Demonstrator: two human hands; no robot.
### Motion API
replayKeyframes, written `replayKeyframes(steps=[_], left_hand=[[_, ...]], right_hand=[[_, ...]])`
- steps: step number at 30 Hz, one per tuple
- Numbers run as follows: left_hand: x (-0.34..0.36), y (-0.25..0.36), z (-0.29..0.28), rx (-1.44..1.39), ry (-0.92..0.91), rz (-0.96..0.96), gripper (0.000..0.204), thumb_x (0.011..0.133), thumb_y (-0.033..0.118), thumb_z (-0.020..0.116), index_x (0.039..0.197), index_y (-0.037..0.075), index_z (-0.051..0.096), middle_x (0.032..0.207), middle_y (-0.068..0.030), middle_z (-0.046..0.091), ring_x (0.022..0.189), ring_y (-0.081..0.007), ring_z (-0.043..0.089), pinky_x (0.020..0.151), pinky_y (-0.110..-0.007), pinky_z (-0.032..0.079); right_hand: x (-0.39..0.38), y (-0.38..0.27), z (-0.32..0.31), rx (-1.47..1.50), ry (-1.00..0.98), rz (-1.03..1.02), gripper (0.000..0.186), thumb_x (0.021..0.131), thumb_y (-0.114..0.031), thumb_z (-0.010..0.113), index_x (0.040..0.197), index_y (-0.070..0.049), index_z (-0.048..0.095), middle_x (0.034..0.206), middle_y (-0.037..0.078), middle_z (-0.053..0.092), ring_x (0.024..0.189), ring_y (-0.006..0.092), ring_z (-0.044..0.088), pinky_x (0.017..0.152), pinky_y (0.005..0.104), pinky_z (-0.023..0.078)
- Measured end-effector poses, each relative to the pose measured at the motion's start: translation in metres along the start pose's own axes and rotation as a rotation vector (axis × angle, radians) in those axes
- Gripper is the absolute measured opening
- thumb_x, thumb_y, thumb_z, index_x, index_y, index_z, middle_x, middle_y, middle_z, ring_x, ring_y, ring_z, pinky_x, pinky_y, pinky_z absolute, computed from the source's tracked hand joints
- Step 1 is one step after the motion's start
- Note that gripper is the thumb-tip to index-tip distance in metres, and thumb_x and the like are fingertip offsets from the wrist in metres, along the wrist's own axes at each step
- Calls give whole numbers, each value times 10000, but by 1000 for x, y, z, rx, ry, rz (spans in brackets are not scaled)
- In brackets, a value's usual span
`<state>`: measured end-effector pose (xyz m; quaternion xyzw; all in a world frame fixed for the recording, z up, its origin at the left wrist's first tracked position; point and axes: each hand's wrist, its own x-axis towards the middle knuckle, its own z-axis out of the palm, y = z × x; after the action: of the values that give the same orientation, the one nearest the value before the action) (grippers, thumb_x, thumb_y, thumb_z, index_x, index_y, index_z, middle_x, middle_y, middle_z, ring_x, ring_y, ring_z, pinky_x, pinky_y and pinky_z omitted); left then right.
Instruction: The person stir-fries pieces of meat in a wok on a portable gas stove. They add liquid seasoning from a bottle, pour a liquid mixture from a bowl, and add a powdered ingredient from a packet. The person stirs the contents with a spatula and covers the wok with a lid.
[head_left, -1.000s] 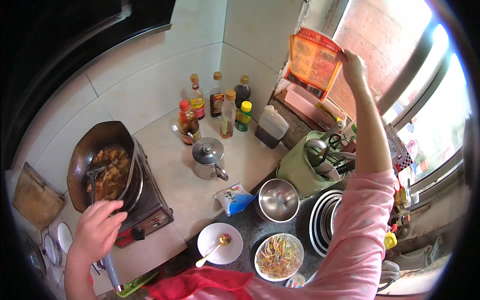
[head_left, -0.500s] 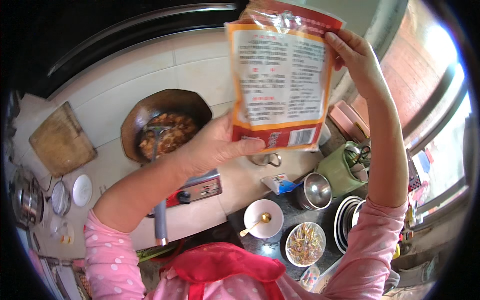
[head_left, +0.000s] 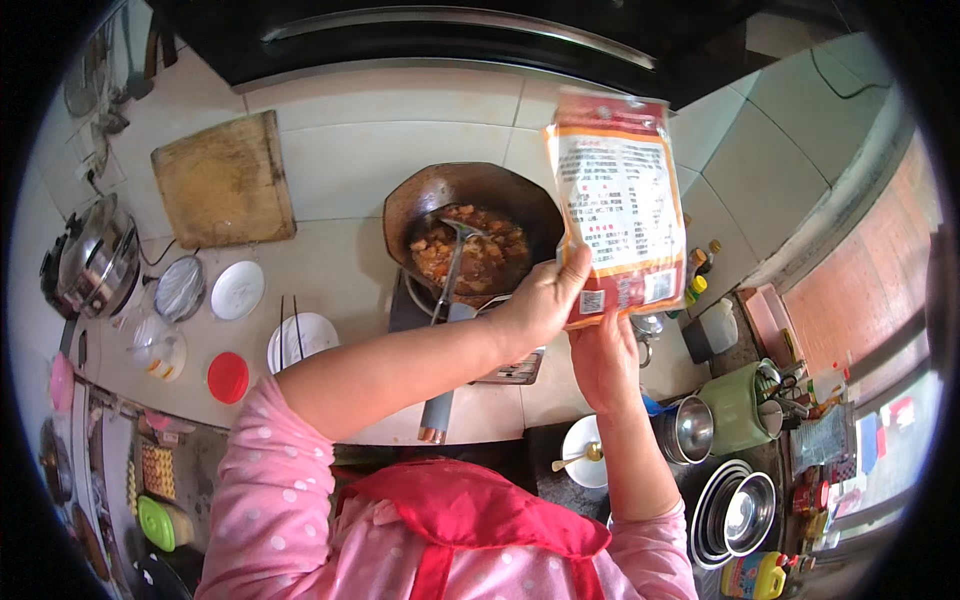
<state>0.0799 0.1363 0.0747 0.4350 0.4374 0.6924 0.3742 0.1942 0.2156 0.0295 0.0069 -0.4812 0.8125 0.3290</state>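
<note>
I hold up a red and orange plastic food packet [head_left: 622,215], its white printed panel facing me. My left hand [head_left: 540,305] grips its lower left corner, thumb lying on the front. My right hand [head_left: 603,362] is at the bottom edge, with its fingertips against the packet and partly hidden by it. Left of the packet, a dark wok [head_left: 405,215] stands on a stove and holds chunky brown-red food [head_left: 480,255]. A metal spatula [head_left: 455,270] leans in the wok, its grey handle passing beneath my left forearm.
Below my right forearm are a white bowl [head_left: 577,477] with a gold spoon [head_left: 592,452] and a steel bowl [head_left: 692,432]. A green utensil holder [head_left: 733,415] stands at the right. Leftward lie a wooden cutting board [head_left: 222,182], a white plate [head_left: 238,290] and a red lid [head_left: 228,377].
The packet has come lower, nearer the wok. My right hand has moved from its upper right edge to its bottom edge. The view has swung to the left.
</note>
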Motion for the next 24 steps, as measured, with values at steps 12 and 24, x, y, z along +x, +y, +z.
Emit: replayKeyframes(steps=[12,24], left_hand=[[-94,9,-63,215,12,-129,382,1043,315,370,1222,37,562,1262,-66,554,1161,-137,516,947,-307,427],[-154,22,-103,50,356,-144,327,1024,298,425,1104,48,620,1273,-83,557,1169,-153,500,916,-347,426]], right_hand=[[114,-22,-38,-1015,259,-255,215,997,-198,485,1127,-29,459,881,116,657,656,164,651,446,269,488],[129,1,-69,-1313,297,-197,174,987,-183,500,1055,-24,486,791,140,660,607,207,647,454,325,476]])
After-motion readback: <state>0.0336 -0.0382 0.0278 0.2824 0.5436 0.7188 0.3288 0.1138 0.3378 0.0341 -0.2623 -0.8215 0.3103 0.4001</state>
